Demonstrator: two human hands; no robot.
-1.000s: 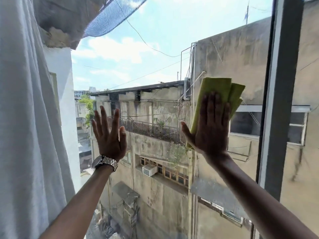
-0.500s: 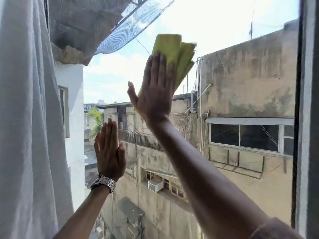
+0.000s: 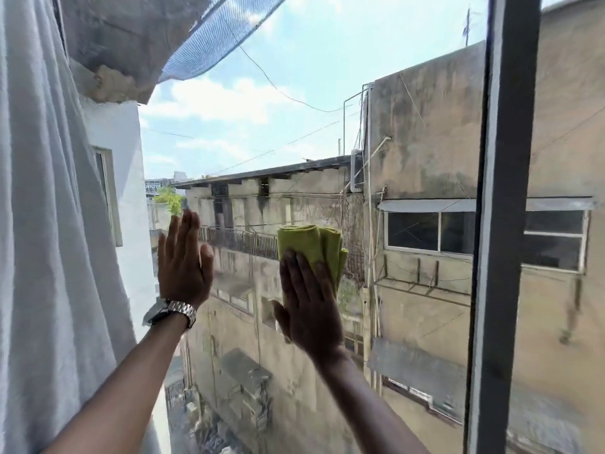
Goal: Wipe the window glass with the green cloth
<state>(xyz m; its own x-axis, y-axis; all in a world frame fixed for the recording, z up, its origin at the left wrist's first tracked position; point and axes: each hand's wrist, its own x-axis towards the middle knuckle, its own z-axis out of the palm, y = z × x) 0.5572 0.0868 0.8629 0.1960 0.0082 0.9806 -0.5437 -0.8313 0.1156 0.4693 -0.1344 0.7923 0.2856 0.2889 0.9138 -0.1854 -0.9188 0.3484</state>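
Note:
The window glass (image 3: 294, 109) fills most of the head view, with sky and old buildings behind it. A folded green cloth (image 3: 314, 249) lies flat on the pane near the middle, its upper part sticking out above my fingers. My right hand (image 3: 309, 306) presses the cloth against the glass with a flat palm and fingers together. To its left, my left hand (image 3: 183, 260), with a metal watch on the wrist, rests flat on the bare glass and holds nothing.
A white curtain (image 3: 49, 240) hangs down the whole left side, close to my left arm. A dark vertical window frame bar (image 3: 504, 224) stands to the right, with another pane beyond it.
My right hand slid the green cloth down the glass from the high position near the sky to mid-pane. My left hand stays flat on the glass at the left.

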